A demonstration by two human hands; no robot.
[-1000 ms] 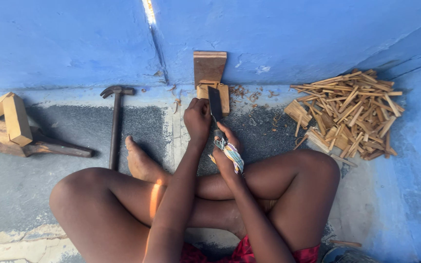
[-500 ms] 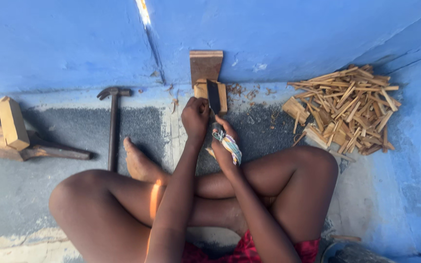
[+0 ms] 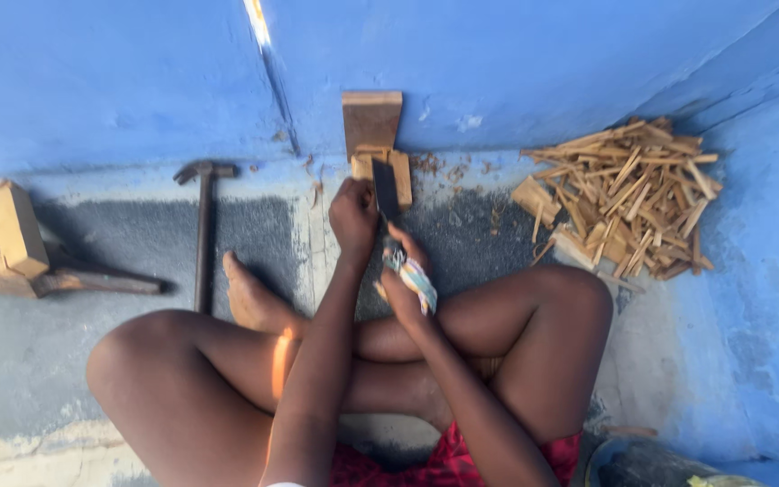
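Note:
I sit cross-legged on the floor facing a blue wall. My left hand (image 3: 353, 219) is closed around a small upright piece of wood (image 3: 382, 165) that stands against a wooden block (image 3: 371, 122) leaning on the wall. My right hand (image 3: 405, 287) grips the cloth-wrapped handle of a knife (image 3: 384, 189), whose dark blade rests on top of the small wood piece beside my left hand.
A pile of split wood sticks (image 3: 628, 197) lies at the right by the wall corner. A hammer (image 3: 203, 225) lies on the floor to the left. Further left are wood offcuts (image 3: 11, 230). My bare foot (image 3: 250, 293) rests near the hammer.
Both hands and the knife have stayed on the small wood piece with only slight shifts. The view has drifted a little.

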